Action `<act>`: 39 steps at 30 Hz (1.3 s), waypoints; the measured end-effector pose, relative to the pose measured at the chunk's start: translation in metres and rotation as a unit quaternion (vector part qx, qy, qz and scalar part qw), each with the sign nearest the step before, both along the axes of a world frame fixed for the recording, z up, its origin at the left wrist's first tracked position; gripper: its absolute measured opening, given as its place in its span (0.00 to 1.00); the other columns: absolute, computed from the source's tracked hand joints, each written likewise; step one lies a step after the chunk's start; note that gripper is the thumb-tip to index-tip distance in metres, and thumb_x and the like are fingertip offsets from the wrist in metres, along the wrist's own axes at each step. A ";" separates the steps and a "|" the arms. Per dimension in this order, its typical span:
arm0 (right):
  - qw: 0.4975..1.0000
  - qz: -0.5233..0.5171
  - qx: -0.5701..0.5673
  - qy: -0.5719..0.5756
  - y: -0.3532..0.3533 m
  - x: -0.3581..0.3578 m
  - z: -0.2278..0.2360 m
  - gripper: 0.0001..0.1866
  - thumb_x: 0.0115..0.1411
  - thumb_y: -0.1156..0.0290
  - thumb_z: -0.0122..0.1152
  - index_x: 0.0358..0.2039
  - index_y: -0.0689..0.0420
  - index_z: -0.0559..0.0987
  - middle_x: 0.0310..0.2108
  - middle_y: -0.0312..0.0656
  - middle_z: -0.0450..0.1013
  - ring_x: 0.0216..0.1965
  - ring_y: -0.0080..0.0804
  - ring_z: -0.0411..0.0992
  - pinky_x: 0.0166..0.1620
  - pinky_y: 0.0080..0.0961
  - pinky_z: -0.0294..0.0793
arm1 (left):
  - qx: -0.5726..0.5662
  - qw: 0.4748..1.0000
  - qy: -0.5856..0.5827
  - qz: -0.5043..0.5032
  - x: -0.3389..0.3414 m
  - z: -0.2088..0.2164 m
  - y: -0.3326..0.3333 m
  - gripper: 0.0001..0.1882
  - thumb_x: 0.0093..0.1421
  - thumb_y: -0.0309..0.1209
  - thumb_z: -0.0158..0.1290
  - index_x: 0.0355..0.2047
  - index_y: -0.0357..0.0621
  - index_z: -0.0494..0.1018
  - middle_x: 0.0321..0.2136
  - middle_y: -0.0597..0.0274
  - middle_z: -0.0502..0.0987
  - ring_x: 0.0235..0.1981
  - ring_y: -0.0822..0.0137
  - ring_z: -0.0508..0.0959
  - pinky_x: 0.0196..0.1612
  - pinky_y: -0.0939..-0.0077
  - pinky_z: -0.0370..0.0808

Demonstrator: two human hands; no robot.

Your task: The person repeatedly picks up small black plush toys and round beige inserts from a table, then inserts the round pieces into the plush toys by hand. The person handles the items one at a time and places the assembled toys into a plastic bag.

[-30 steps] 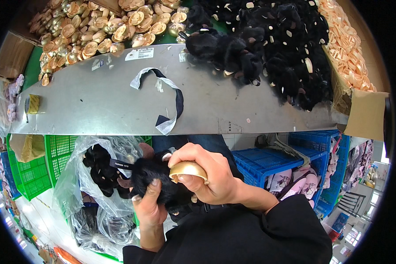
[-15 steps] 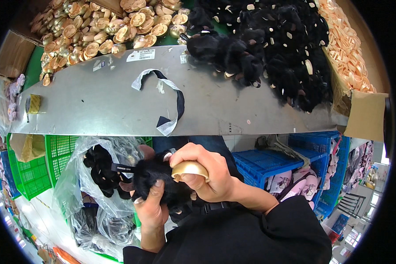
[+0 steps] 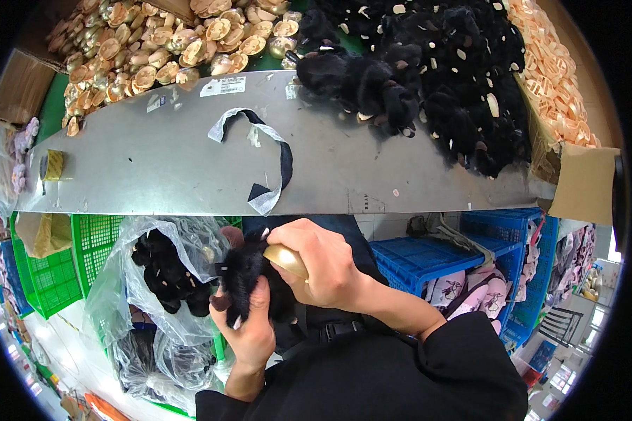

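Turned since the earlier frame: black plush toy, gripped in left hand — six o'clock of metal tabletop. Gold dome-shaped shell, also tilted anew, clasped by right hand at toy's two o'clock. Black-and-white fabric strip on tabletop — toy's twelve o'clock.

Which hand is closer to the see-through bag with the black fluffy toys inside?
The left hand. It is just right of the see-through bag; the right hand is farther right, holding a gold shell.
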State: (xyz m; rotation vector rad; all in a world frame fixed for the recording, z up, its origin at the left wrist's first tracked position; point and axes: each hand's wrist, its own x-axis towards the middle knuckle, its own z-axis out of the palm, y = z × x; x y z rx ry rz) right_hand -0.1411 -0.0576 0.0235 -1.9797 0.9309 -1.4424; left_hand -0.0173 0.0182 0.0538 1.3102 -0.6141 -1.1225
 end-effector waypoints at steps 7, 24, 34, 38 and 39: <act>1.000 0.030 0.010 -0.004 0.001 0.005 -0.001 0.23 0.61 0.68 0.63 0.53 0.67 0.71 0.35 0.52 0.73 0.33 0.49 0.74 0.38 0.39 0.76 | 0.009 0.999 0.042 -0.010 0.007 -0.018 0.002 0.15 0.67 0.22 0.56 0.54 0.36 0.71 0.48 0.60 0.78 0.47 0.72 0.77 0.52 0.76 0.74; 0.904 0.136 0.302 -0.271 -0.006 -0.050 0.004 0.19 0.61 0.54 0.57 0.39 0.59 0.73 0.20 0.31 0.65 0.18 0.17 0.59 0.25 0.18 0.59 | 0.046 0.946 0.307 -0.090 0.035 -0.009 0.002 0.32 0.71 0.32 0.48 0.70 0.39 0.49 0.61 0.41 0.69 0.53 0.38 0.79 0.47 0.44 0.84; 0.802 0.227 0.463 -0.301 0.017 -0.018 0.031 0.28 0.54 0.52 0.57 0.47 0.60 0.65 0.25 0.40 0.67 0.22 0.19 0.60 0.28 0.19 0.64 | 0.088 0.973 0.211 -0.020 0.019 -0.005 -0.001 0.25 0.72 0.34 0.48 0.65 0.34 0.63 0.58 0.47 0.74 0.56 0.55 0.78 0.62 0.59 0.73; 0.802 0.219 0.479 -0.282 0.018 -0.021 0.033 0.28 0.53 0.59 0.53 0.53 0.58 0.67 0.27 0.38 0.71 0.28 0.19 0.66 0.35 0.19 0.68 | 0.093 0.972 0.214 0.012 0.018 -0.016 0.007 0.19 0.75 0.37 0.47 0.56 0.34 0.71 0.49 0.54 0.80 0.49 0.62 0.81 0.52 0.68 0.79; 0.805 0.214 0.479 -0.277 0.018 -0.021 0.034 0.28 0.53 0.60 0.52 0.53 0.58 0.67 0.27 0.38 0.72 0.28 0.19 0.67 0.34 0.19 0.68 | 0.099 0.972 0.213 0.012 0.015 -0.013 0.005 0.19 0.75 0.38 0.46 0.56 0.34 0.71 0.48 0.54 0.80 0.48 0.63 0.82 0.50 0.69 0.80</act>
